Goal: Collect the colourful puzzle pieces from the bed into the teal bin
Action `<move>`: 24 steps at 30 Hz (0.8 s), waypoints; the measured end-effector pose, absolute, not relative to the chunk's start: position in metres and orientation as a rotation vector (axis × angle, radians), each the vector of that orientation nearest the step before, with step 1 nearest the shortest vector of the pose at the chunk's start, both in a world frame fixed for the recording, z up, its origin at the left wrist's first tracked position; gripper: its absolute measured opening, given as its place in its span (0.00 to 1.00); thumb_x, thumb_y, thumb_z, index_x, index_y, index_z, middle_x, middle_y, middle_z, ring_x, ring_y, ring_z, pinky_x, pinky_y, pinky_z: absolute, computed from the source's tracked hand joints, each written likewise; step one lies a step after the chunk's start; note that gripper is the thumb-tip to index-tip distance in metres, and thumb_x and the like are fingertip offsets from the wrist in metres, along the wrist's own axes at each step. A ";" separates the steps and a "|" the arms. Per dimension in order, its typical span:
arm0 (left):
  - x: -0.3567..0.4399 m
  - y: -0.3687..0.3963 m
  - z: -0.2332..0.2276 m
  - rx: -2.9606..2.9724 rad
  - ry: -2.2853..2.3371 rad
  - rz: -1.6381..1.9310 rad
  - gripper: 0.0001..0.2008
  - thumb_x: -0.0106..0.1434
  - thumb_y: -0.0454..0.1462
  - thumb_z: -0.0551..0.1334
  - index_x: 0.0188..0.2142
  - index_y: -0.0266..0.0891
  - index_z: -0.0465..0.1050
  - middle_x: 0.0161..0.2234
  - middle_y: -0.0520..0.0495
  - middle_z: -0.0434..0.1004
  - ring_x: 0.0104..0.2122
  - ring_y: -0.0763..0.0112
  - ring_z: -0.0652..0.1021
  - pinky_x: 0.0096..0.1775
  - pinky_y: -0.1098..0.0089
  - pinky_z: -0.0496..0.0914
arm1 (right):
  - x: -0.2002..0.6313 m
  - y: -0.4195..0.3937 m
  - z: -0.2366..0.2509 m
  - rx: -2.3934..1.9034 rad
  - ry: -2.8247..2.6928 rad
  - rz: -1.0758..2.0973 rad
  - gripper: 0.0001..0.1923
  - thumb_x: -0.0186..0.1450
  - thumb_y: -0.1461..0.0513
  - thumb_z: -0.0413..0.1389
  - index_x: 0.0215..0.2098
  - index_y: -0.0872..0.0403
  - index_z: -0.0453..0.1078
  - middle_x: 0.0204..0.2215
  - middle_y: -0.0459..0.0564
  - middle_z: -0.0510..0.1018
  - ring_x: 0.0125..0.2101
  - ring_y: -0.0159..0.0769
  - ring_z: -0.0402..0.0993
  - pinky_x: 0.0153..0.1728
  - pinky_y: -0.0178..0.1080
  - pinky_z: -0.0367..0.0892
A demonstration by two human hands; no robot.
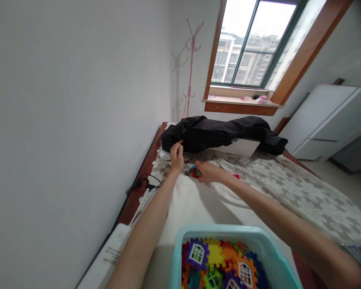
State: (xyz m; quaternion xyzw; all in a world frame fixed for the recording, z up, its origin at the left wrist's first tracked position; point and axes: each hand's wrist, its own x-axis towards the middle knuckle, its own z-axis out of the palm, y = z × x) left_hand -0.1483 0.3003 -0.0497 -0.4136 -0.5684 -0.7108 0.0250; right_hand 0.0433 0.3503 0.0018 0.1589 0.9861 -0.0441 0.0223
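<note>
My right hand (209, 171) is closed around a small cluster of coloured plastic building pieces (195, 171), with red, green and blue showing past the fingers. It rests low over the white cloth (198, 196). To its left, my left hand (177, 157) is raised in front of the black garment (210, 132); its fingers are curled and I see nothing in them. A bit of red plastic (236, 176) shows behind my right wrist. Nearest to me stands a light-blue tub (222, 229) with many puzzle-edged plastic pieces (215, 253), some with white window inserts.
A patterned bedspread (289, 180) covers the surface. A white box (234, 147) sits under the garment, and a black cable (150, 180) lies by the left edge. The wall (78, 120) runs close on the left. Beyond are a pink coat stand (191, 64) and a white fridge (325, 116).
</note>
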 end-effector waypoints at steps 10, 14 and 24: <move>-0.148 0.298 -0.047 -1.323 -1.766 -2.144 0.21 0.74 0.50 0.59 0.55 0.39 0.77 0.57 0.39 0.79 0.58 0.56 0.77 0.63 0.45 0.67 | 0.032 0.341 -0.006 0.441 3.081 -0.141 0.19 0.61 0.68 0.60 0.51 0.58 0.67 0.49 0.65 0.80 0.45 0.50 0.80 0.40 0.39 0.67; -0.147 0.297 -0.047 -1.308 -1.761 -2.146 0.21 0.74 0.50 0.59 0.54 0.39 0.77 0.56 0.39 0.79 0.58 0.56 0.77 0.63 0.45 0.67 | 0.034 0.349 -0.002 0.398 3.108 -0.179 0.18 0.60 0.66 0.62 0.48 0.55 0.67 0.44 0.59 0.81 0.41 0.45 0.79 0.37 0.37 0.65; -0.148 0.297 -0.048 -1.318 -1.743 -2.144 0.21 0.74 0.50 0.57 0.55 0.38 0.77 0.56 0.39 0.80 0.59 0.56 0.77 0.63 0.45 0.67 | 0.006 0.381 -0.010 0.386 3.161 -0.207 0.20 0.59 0.68 0.63 0.48 0.57 0.66 0.45 0.60 0.81 0.41 0.45 0.79 0.38 0.37 0.66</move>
